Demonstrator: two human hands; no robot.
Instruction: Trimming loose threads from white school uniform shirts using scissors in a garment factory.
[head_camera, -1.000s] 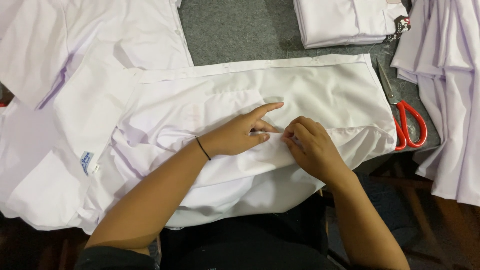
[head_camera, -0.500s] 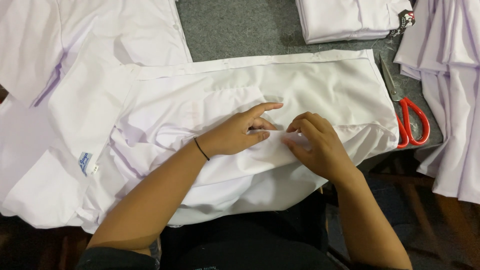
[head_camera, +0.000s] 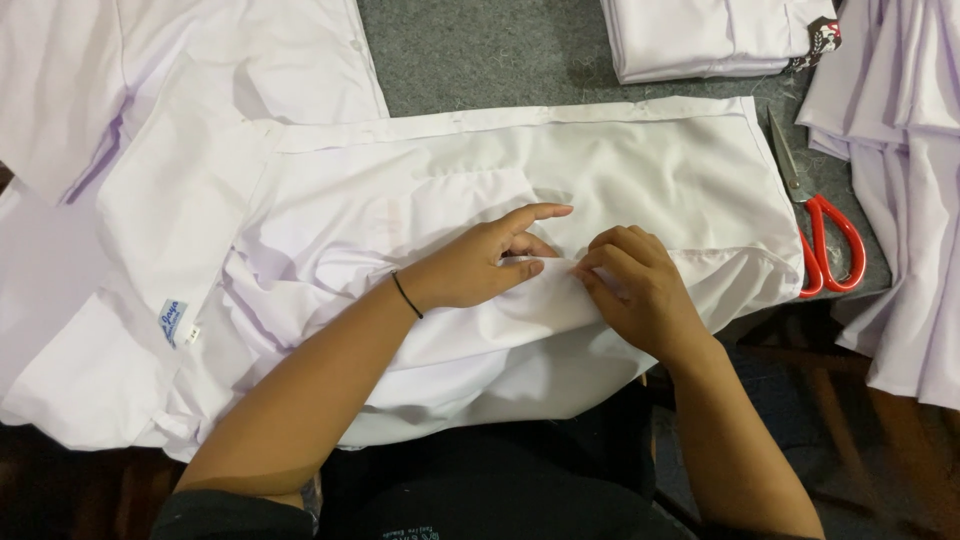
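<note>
A white shirt (head_camera: 420, 190) lies spread across the grey table, its lower edge hanging over the front toward me. My left hand (head_camera: 485, 262) rests on the cloth near its middle, thumb and fingers pinching a small fold, index finger stretched out. My right hand (head_camera: 640, 285) sits just to the right, fingertips pinching the same fold where the two hands meet. A thin black band circles my left wrist.
Red-handled scissors (head_camera: 825, 235) lie at the shirt's right edge. A folded white stack (head_camera: 700, 35) sits at the back right. More white garments hang at the far right (head_camera: 900, 150) and lie at the left (head_camera: 90, 90). The grey table surface (head_camera: 470, 55) shows at the back.
Both hands have stayed on the same fold; the right hand's fingers have shifted slightly along the cloth and the fold is gathered a little more.
</note>
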